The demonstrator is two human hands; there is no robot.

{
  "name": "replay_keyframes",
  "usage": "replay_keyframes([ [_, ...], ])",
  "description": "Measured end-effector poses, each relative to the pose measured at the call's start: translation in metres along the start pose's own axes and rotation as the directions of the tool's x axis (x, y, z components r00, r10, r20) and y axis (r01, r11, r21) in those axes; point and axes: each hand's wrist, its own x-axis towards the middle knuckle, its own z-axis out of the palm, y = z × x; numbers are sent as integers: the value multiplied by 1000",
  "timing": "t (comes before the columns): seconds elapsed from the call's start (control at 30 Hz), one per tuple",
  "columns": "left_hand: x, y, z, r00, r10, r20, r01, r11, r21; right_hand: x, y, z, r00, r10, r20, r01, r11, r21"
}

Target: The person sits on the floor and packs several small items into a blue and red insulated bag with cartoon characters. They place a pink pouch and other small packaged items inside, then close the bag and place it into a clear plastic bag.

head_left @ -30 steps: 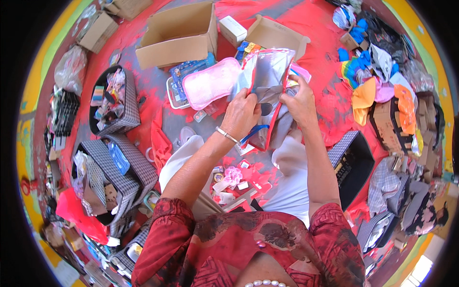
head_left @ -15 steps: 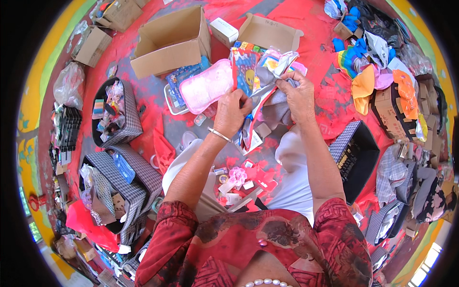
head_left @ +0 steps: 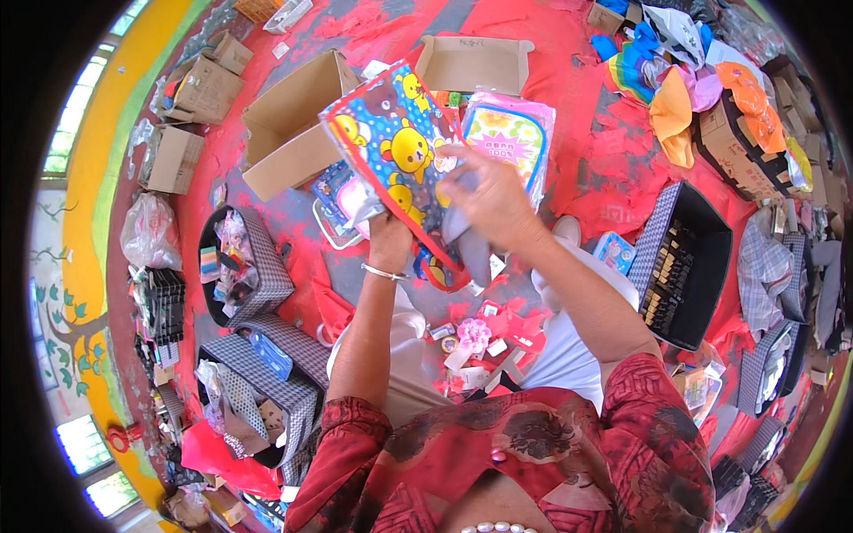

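A blue flat bag with yellow cartoon bears and red edging [head_left: 409, 147] is held up, tilted, in front of me. My left hand [head_left: 389, 238] grips it from below; its fingertips are hidden behind the bag. My right hand [head_left: 490, 197] is at the bag's right side, fingers apart and slightly blurred near its printed face. Grey cloth [head_left: 471, 249] shows below that hand. Behind my right hand lies a colourful bag with a blue frame and flower pattern [head_left: 506, 133]. A pink pouch [head_left: 354, 197] is partly covered behind my left hand.
An open cardboard box [head_left: 293, 133] stands at the far left, with a shallow carton [head_left: 471, 64] beyond. Checked bins [head_left: 267, 275] line the left; a dark-lined one [head_left: 689, 275] is on the right. Small items and a pink flower [head_left: 474, 334] lie between my legs.
The blue bag has been raised and turned so its bear print shows. My right hand has come off the bag's grey edge and moved left. The whole view has shifted.
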Motion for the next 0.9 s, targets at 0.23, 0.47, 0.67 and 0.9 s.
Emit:
replay_keyframes([
  [0.23, 9, 9, -11, 926, 313, 213, -356, 530, 770, -1, -9, -21, 925, 197, 324, 14, 836, -548],
  [0.47, 14, 4, 0, 979, 173, -105, -64, 757, 650, -11, 5, 1, 929, 157, 336, 82, 797, -598],
  [0.67, 12, 15, -2, 988, 146, 41, -129, 667, 733, 1, 19, -10, 960, 193, 202, -40, 811, -584],
  [0.9, 8, 23, 4, 996, 85, 2, -68, 780, 622, 11, 17, -17, 956, 232, 182, -112, 856, -505],
])
